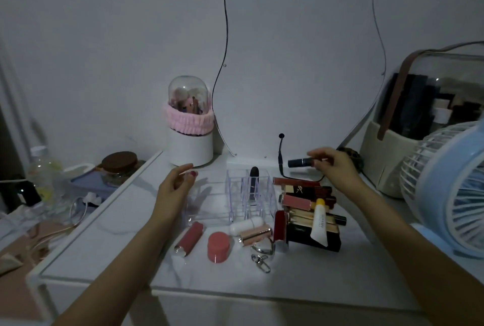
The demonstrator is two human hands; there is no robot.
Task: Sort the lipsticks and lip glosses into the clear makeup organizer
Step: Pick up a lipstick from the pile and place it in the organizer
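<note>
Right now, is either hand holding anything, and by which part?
The right hand pinches a dark lipstick tube by its right end, above the table. The left hand holds nothing.

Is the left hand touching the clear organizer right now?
Apart. The head view shows the left hand hovering left of the clear organizer, with bare tabletop visible between them.

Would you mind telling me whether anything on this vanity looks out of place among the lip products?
Yes: a metal keychain clip lies among the loose lipsticks in front of the clear organizer, though it is no lip product. The pile of lip glosses to the organizer's right is also stacked untidily, with a white tube leaning across it.
</note>
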